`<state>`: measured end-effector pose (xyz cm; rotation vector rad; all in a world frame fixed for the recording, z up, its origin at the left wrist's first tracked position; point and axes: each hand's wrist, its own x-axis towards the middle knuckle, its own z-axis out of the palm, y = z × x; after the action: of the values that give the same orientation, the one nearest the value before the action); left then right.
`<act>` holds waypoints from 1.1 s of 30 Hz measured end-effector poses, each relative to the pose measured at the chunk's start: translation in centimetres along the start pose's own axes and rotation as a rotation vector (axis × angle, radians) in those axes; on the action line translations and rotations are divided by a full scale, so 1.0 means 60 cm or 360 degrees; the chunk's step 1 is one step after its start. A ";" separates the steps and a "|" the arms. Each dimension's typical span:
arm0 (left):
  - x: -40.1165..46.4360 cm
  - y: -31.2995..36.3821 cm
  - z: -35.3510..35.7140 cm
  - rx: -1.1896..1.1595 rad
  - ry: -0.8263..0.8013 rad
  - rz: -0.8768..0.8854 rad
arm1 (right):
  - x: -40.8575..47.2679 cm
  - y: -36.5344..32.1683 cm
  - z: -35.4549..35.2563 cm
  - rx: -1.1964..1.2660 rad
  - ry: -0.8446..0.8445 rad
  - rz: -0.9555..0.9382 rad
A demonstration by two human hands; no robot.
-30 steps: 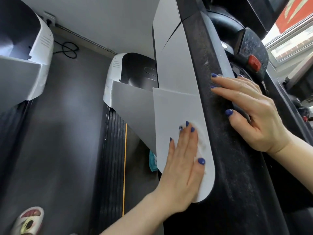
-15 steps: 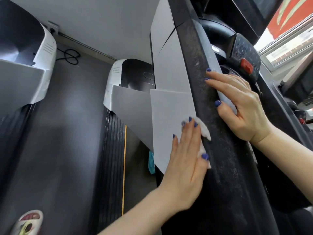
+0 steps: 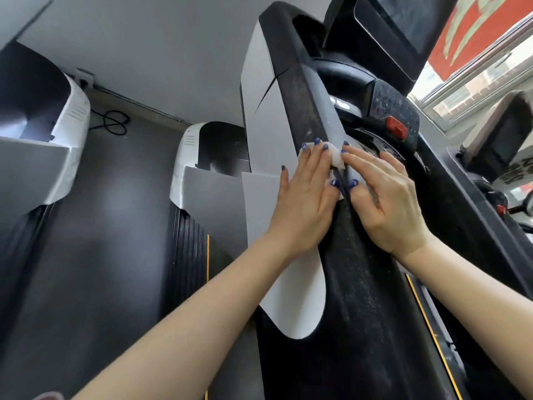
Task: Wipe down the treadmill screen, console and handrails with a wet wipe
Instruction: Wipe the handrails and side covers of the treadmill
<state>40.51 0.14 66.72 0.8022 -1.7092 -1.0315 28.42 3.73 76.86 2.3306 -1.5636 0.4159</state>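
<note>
Here, read from left to right: a neighbouring treadmill (image 3: 43, 134) stands at the left edge, well apart from the work; a black cable (image 3: 114, 124) lies coiled on the floor by the wall; the motor hood (image 3: 202, 157) of the treadmill in use sits low and centre-left; no container appears in view. The left hand (image 3: 305, 194) lies flat, fingers straight and together, pressing the wet wipe (image 3: 336, 157) against the handrail (image 3: 360, 269) where its grey side panel (image 3: 291, 298) meets the black top face; only a white fold of the wipe shows past the fingertips and the thumb. The right hand (image 3: 386, 197) rests just beside it on the inner edge of the same rail, fingers extended and loosely spread, its fingertips touching the wipe; neither hand is closed round anything. The long axis of the handrail runs from the lower foreground up and away toward the console (image 3: 395, 111), with the red stop key (image 3: 396, 125) and the dark screen (image 3: 403, 27) beyond at upper right. By this judgement the coming stroke follows that axis, either toward the console or back toward the person; the left hand, which carries the wipe, is the one placed to make it, and the screen and console lie up and right of both hands.
</note>
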 end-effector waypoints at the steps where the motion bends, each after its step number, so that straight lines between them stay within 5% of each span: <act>1: -0.015 0.003 0.001 0.0018 -0.0022 0.0020 | -0.002 0.000 -0.001 -0.0009 0.0013 0.0005; 7: -0.123 0.011 0.004 0.0067 -0.0185 0.0120 | -0.004 -0.004 -0.002 -0.0015 -0.0010 0.0112; 16: 0.073 -0.035 -0.028 0.0006 -0.0118 -0.0052 | -0.002 -0.003 0.000 -0.0018 -0.0009 0.0194; 22: -0.010 -0.024 -0.022 -0.0089 -0.0128 0.0057 | 0.029 0.008 0.006 0.0018 -0.0092 0.0290; 33: 0.078 -0.049 -0.031 -0.0143 -0.0023 0.0026 | 0.134 0.051 0.057 0.0316 -0.0135 0.0435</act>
<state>40.90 -5.66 66.24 0.7237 -1.6665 -1.0975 28.78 -5.52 77.25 2.3071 -1.9740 0.5650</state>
